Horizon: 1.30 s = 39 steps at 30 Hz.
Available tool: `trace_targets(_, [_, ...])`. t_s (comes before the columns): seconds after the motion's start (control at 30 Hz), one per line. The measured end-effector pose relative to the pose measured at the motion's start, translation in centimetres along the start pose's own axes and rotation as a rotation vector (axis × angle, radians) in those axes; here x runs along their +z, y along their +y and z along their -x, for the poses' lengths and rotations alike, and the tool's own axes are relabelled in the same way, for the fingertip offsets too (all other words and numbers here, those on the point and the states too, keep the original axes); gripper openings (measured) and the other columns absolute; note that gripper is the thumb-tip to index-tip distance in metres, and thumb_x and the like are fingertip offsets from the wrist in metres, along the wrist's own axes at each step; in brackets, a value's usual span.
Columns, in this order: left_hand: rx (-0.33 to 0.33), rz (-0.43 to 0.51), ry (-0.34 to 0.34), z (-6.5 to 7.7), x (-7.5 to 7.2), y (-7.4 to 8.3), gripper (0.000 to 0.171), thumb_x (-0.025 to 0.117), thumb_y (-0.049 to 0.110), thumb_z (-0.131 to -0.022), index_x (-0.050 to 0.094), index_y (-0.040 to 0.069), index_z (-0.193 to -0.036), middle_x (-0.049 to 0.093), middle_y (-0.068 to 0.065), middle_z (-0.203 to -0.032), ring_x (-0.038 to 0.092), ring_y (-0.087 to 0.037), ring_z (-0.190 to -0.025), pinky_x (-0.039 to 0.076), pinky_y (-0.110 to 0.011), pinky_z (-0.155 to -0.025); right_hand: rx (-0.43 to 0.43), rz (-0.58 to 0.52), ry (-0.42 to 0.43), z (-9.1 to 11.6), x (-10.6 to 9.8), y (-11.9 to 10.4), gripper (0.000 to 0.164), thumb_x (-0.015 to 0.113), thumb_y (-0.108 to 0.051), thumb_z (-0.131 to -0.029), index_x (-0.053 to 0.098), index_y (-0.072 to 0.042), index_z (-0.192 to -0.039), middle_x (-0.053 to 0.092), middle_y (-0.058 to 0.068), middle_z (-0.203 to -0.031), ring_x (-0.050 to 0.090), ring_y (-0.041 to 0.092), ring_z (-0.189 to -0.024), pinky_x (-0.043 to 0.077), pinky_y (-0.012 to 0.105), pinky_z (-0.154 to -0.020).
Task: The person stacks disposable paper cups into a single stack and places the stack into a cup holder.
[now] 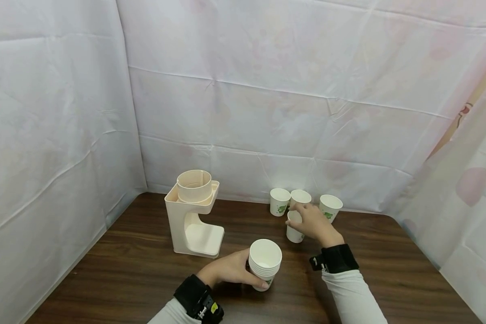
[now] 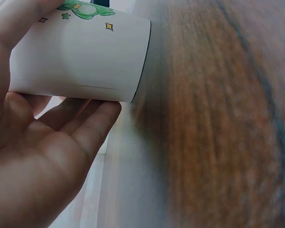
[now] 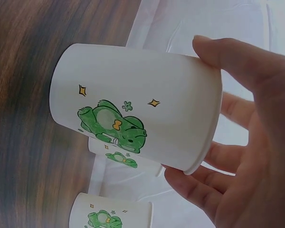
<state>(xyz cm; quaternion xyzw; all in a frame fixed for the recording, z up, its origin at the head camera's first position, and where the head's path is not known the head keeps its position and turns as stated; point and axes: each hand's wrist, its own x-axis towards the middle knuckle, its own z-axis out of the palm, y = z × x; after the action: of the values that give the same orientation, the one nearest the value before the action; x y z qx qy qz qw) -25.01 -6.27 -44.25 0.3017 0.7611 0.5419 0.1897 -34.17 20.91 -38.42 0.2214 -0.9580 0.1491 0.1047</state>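
My left hand (image 1: 231, 269) grips a stack of nested white paper cups (image 1: 265, 265) at the table's front middle. In the left wrist view, thumb and fingers lie on opposite sides of the lowest cup (image 2: 85, 57), which bears a green print. Farther right, my right hand (image 1: 312, 221) holds a single paper cup (image 1: 294, 232) by its upper part. The right wrist view shows the thumb and fingers around this cup's rim end; a green bear is printed on its side (image 3: 114, 123). I cannot tell whether the cup touches the table.
Behind the right hand stand three more paper cups: a left one (image 1: 279, 203), a middle one (image 1: 300, 196) and a right one (image 1: 330, 206). A cream stand with a round holder (image 1: 194, 193) is on the left. White curtains (image 1: 243, 112) border the dark wooden table (image 1: 117, 270).
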Motion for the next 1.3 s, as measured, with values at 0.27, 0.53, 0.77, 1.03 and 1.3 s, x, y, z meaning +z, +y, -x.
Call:
trace_targets(0.27, [0.003, 0.008, -0.008, 0.1, 0.0, -0.1, 0.067, 0.088, 0.016, -0.078, 0.053, 0.021, -0.135, 0.064, 0.011, -0.117, 0.058, -0.008, -0.112, 0.040, -0.030, -0.100, -0.003, 0.001, -0.018, 0.6, 0.1, -0.5, 0.036, 0.070, -0.032, -0.095, 0.067, -0.016, -0.127, 0.059, 0.024, -0.123, 0.055, 0.047, -0.113, 0.044, 0.062, -0.090])
trace_targets(0.53, [0.006, 0.027, -0.030, 0.2, -0.2, -0.1, 0.068, 0.087, 0.015, -0.079, 0.051, 0.020, -0.137, 0.064, 0.010, -0.119, 0.057, -0.009, -0.114, 0.040, -0.030, -0.101, -0.014, -0.017, -0.032, 1.1, -0.1, -1.3, 0.034, 0.068, -0.034, -0.096, 0.067, -0.018, -0.126, 0.059, 0.024, -0.121, 0.056, 0.047, -0.113, 0.046, 0.061, -0.088])
trace_targets(0.77, [0.007, 0.016, -0.014, 0.2, -0.1, -0.1, 0.067, 0.088, 0.015, -0.078, 0.053, 0.020, -0.135, 0.065, 0.010, -0.117, 0.058, -0.008, -0.112, 0.040, -0.030, -0.101, -0.035, -0.020, -0.013, 1.5, -0.1, -1.7, 0.035, 0.067, -0.036, -0.097, 0.067, -0.019, -0.127, 0.058, 0.024, -0.124, 0.055, 0.047, -0.114, 0.046, 0.062, -0.089])
trace_targets(1.03, [0.015, 0.008, -0.027, 0.3, -0.1, -0.4, 0.067, 0.087, 0.019, -0.078, 0.052, 0.019, -0.136, 0.064, 0.010, -0.118, 0.058, -0.009, -0.113, 0.041, -0.031, -0.100, -0.128, -0.082, 0.034, 1.9, -1.0, -2.5, 0.029, 0.067, -0.029, -0.098, 0.067, -0.018, -0.125, 0.059, 0.022, -0.125, 0.054, 0.044, -0.115, 0.044, 0.061, -0.091])
trace_targets(1.3, [0.034, 0.057, -0.055, 0.3, -0.2, -0.4, 0.068, 0.086, 0.015, -0.080, 0.050, 0.018, -0.137, 0.064, 0.007, -0.120, 0.058, -0.011, -0.115, 0.040, -0.030, -0.102, -0.229, -0.113, 0.092, 2.6, -2.8, -3.9, 0.027, 0.067, -0.025, -0.097, 0.066, -0.015, -0.123, 0.060, 0.019, -0.122, 0.055, 0.042, -0.116, 0.045, 0.060, -0.091])
